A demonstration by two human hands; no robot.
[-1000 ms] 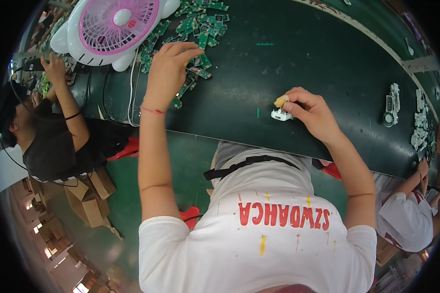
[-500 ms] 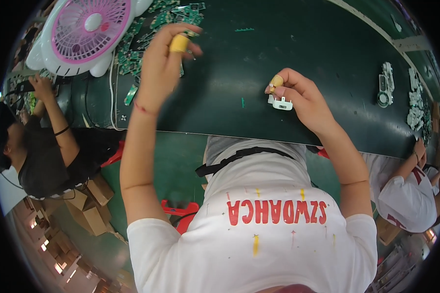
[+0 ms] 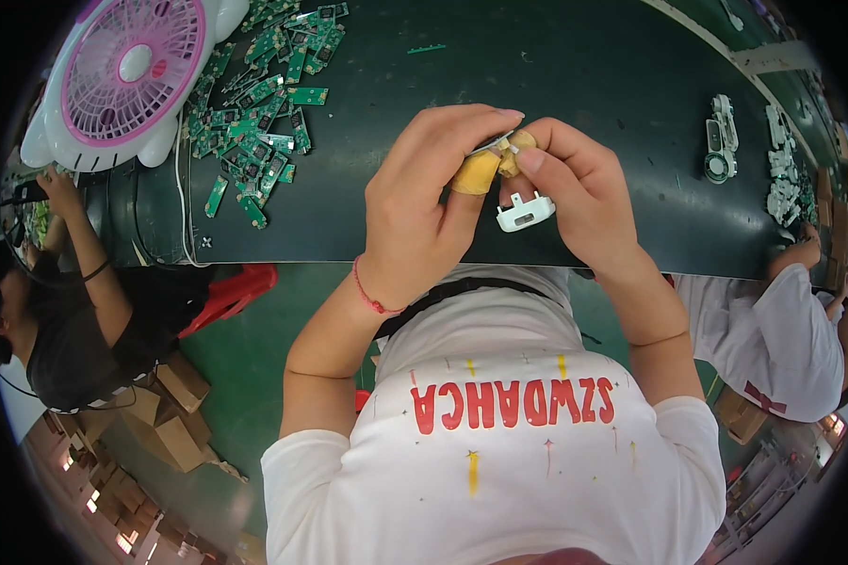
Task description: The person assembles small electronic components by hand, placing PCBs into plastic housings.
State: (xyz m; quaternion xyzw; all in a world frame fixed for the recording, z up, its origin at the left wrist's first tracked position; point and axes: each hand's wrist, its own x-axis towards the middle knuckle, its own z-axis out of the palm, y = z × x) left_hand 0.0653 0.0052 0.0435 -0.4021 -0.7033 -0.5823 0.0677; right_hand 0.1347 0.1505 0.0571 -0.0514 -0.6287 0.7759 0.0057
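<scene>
Over the dark green table, my two hands meet at the fingertips. My left hand (image 3: 424, 184) is closed, its thumb wrapped in a yellow finger cover. It pinches a small circuit board (image 3: 491, 144), seen nearly edge-on and mostly hidden by the fingers. My right hand (image 3: 584, 184), with yellow covers on its fingertips too, is closed on a white plastic housing (image 3: 526, 215). The housing has small prongs on top and a slot in its side, and hangs just below the fingers. Whether board and housing touch, I cannot tell.
A loose pile of green circuit boards (image 3: 254, 141) lies to the left, beside a white and pink fan (image 3: 134, 64) and a white cable (image 3: 181, 188). White plastic parts (image 3: 720, 141) lie at right. Co-workers sit on both sides. A green strip (image 3: 426, 49) lies at the far side.
My left hand has come from the board pile rightward and nearer, bringing the circuit board to my right hand. The right hand has stayed near its place, the housing slightly tilted. The view has shifted.
</scene>
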